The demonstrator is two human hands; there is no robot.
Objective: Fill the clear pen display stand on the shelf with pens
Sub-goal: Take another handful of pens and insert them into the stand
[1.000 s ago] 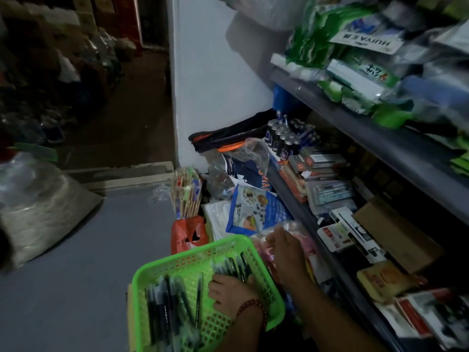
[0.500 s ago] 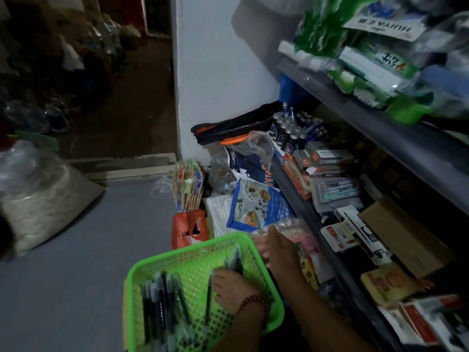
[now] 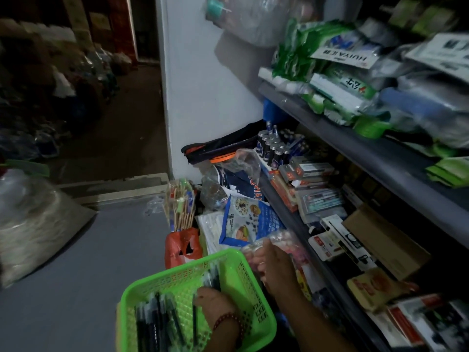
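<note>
A green plastic basket (image 3: 177, 278) sits low in the head view and holds several dark pens (image 3: 157, 323) lying along its left side. My left hand (image 3: 215, 301), with a red bead bracelet on the wrist, is inside the basket and grips a small bunch of pens (image 3: 212, 276) that sticks up toward the far rim. My right hand (image 3: 278, 265) is just outside the basket's right rim. Its fingers curl against a clear packet of pink items (image 3: 284, 240), and what they hold is hidden. I cannot make out the clear pen display stand.
To the right, a grey shelf (image 3: 291, 214) is crowded with boxed stationery, and small dark bottles (image 3: 272, 148) stand at its far end. An upper shelf (image 3: 355, 141) carries green packets. An orange bag of sticks (image 3: 181, 245) and a blue packet (image 3: 250, 222) lie beyond the basket. Grey floor spreads left.
My left hand has drawn back slightly inside the basket, still holding its bunch of pens. The right hand has stayed by the basket's right rim. The view has shifted a little.
</note>
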